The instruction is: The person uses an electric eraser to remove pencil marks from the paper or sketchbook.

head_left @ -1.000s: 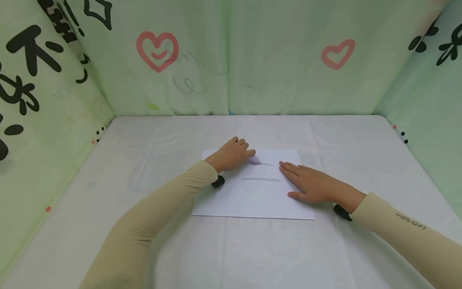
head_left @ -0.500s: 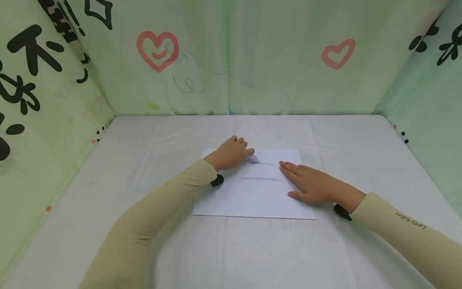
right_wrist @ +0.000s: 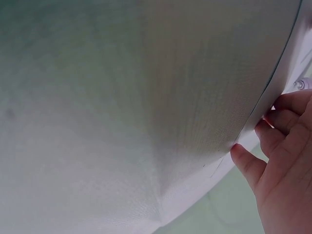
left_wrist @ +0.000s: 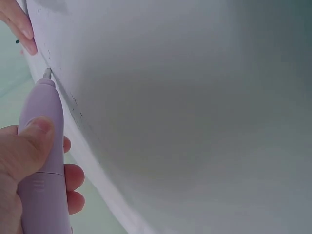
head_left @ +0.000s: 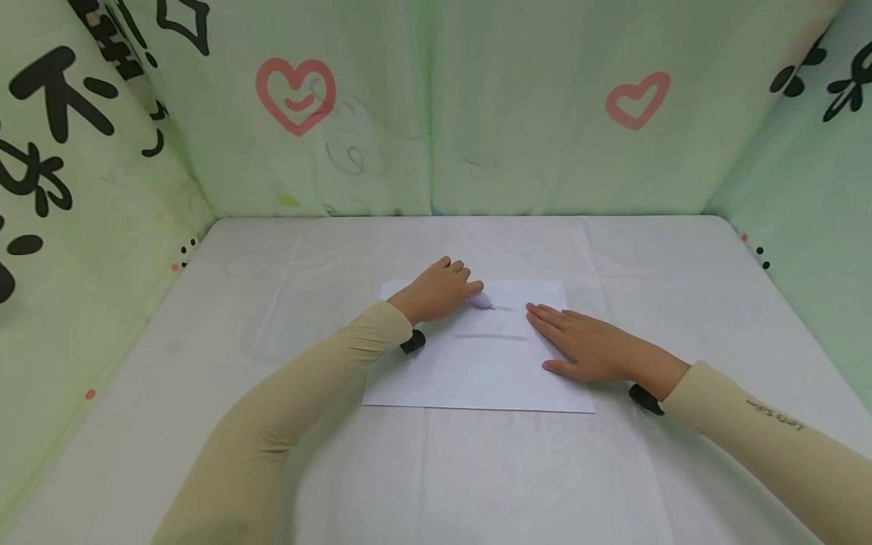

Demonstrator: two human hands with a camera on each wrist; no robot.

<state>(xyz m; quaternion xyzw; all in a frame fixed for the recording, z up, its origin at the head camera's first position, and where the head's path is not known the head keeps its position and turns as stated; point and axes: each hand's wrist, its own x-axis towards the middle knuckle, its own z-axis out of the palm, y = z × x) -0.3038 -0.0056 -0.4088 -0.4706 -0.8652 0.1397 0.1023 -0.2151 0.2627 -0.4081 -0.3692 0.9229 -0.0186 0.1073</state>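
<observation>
A white sheet of paper (head_left: pixel 470 382) lies on the table, with a grey line (head_left: pixel 490 337) across its middle and a shorter, fainter one above. My left hand (head_left: pixel 439 291) grips a lavender electric eraser (head_left: pixel 480 301), its thumb along the body and fingers curled beneath. In the left wrist view the eraser's narrow grey tip (left_wrist: pixel 48 73) meets the paper at a dark mark, with small dark specks nearby. My right hand (head_left: pixel 586 344) rests on the right part of the sheet, palm down, fingers extended and thumb apart.
A white cloth (head_left: pixel 422 477) with faint creases covers the table. Pale green printed curtains (head_left: pixel 477 113) with hearts and black shapes enclose the back and both sides. Black wrist bands (head_left: pixel 645 400) show under the beige sleeves.
My left hand shifts very slightly left, then back right with the eraser, near the upper short line. My right hand and the paper stay in place.
</observation>
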